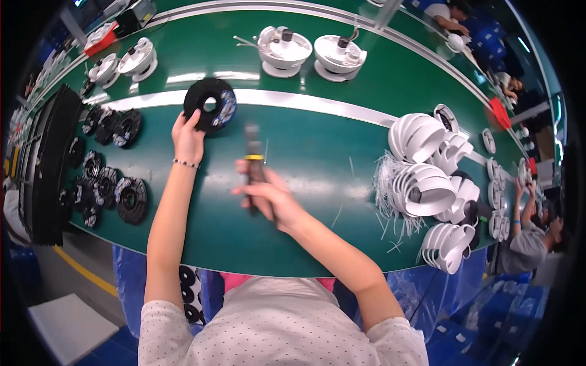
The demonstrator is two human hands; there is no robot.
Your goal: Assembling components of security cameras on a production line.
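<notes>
My left hand point(188, 137) grips the lower left edge of a black ring-shaped part point(196, 100), raised above the far side of the green table. A round hole pierces the ring's middle, and a blue circuit board with small components point(228, 107) shows along its right side. Lower and to the right, my right hand point(268, 195) is closed around a dark hand tool with a yellow band point(254, 157). Motion blurs the tool's tip, which points away from me, so I cannot make out its exact kind. Tool and ring are apart.
Several black ring parts point(130, 200) lie on the left beside a black crate point(46, 165). White curved shells point(421, 189) are stacked at right, next to thin white strips point(390, 183). White domed housings point(284, 53) stand along the back. Other people point(531, 235) work at right.
</notes>
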